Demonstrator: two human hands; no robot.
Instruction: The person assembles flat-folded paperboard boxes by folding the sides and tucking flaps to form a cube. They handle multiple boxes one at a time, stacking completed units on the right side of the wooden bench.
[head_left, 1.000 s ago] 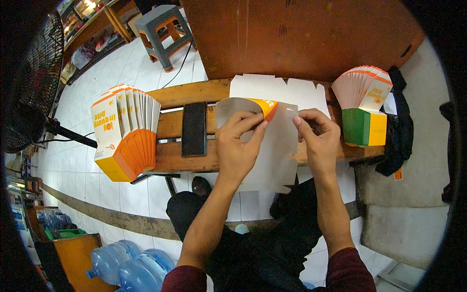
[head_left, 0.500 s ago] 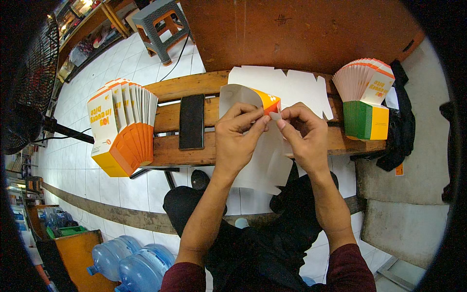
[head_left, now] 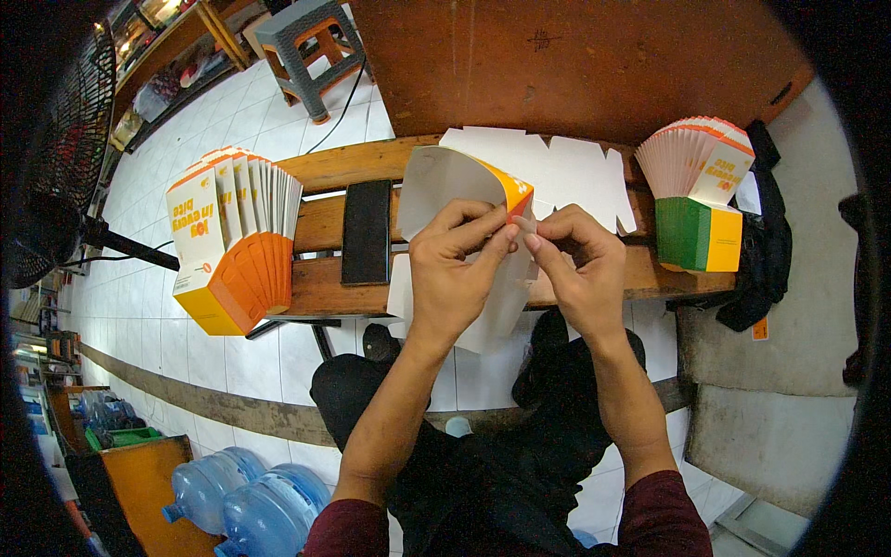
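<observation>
I had left hand (head_left: 459,262) and right hand (head_left: 583,255) pinching the carton sheet (head_left: 444,181), seemingly mid-fold; next likely called for steady pressure.

Wooden bench (head_left: 317,290), black phone (head_left: 367,232), white cardboard (head_left: 587,178), cartons (head_left: 249,278)

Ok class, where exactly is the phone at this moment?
In the head view, the phone lies on the wooden bench, left of centre, between the fanned orange-and-white cartons and the left hand.
</observation>
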